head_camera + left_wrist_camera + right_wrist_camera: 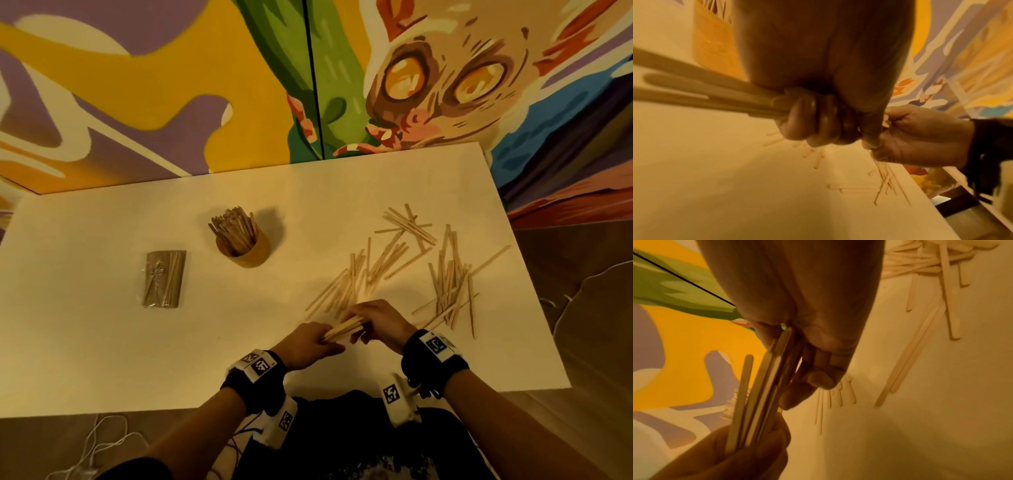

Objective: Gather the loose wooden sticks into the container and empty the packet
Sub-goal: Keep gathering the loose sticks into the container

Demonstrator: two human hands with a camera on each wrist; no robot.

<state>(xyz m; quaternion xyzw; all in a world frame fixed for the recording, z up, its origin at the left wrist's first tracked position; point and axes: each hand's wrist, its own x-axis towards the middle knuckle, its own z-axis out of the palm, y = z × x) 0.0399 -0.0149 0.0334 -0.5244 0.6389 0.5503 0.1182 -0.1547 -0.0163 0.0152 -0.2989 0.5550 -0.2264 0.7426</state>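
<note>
Head view shows the left hand (310, 344) clenched round a bundle of sticks (343, 328) at the near edge, the right hand (380, 322) apparently pinching its end. Loose sticks (404, 260) litter the right; the container (246, 246) is part-filled and the packet (163, 279) full, far left.

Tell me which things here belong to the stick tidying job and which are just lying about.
Part of the job:
- bundle of sticks, gripped by the left hand and right hand
- loose sticks on the table
- container, already holding sticks
- packet, still holding sticks

Just lying about:
- white cord on the floor
- painted wall
</note>
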